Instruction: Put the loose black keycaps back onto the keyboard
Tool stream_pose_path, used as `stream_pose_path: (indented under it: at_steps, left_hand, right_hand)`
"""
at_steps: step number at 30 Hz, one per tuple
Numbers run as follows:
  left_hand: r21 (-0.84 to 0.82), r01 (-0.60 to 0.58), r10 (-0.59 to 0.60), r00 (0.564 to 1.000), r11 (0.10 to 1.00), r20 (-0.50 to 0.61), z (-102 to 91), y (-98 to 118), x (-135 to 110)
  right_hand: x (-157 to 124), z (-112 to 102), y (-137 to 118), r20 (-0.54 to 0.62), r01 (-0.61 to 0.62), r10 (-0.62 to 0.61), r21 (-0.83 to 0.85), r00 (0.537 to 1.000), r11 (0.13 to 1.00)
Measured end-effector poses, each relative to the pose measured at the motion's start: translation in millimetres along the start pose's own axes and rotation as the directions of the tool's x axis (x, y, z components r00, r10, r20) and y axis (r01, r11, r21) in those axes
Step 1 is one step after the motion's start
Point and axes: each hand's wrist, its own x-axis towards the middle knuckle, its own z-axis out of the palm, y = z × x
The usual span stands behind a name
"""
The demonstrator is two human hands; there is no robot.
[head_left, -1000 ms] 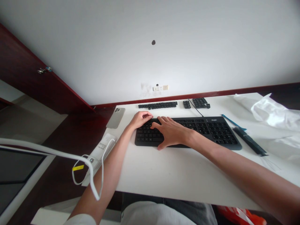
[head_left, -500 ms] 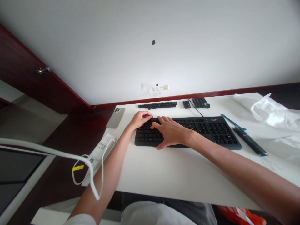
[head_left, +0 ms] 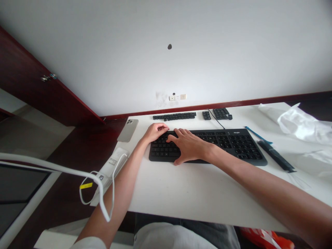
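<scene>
A black keyboard (head_left: pixel 250 147) lies on the white table. Keycaps cover its left part, while many positions toward the right look bare. At its back left edge, my left hand (head_left: pixel 156 131) is closed, with thumb and fingertips together; whatever may be between them is too small to make out. My right hand (head_left: pixel 193 147) rests over the left-middle keys with its fingers apart. The thumb lies at the front edge, one finger bends onto the keys, and the others reach the back rows. Behind the keyboard are loose black keycaps (head_left: pixel 178 116) in rows, a small keycap group (head_left: pixel 206 115) and a larger keycap block (head_left: pixel 220 113).
A phone (head_left: pixel 128 130) lies at the table's left edge, near a white power strip (head_left: pixel 112 162) with a looped white cable (head_left: pixel 103 204). On the right are a black brush-like tool (head_left: pixel 276 156), a thin blue tool (head_left: pixel 255 133) and a white plastic bag (head_left: pixel 298 121).
</scene>
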Motion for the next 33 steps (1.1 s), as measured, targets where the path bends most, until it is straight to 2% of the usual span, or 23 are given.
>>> stream_pose_path:
  at_steps: [33]
  left_hand:
    - [0.012, 0.015, -0.015, 1.000, 1.000, -0.008, 0.1, 1.9, -0.5]
  right_hand:
    - [0.2, 0.1, 0.4, 0.012, -0.008, 0.008, 0.021, 1.000, 1.000]
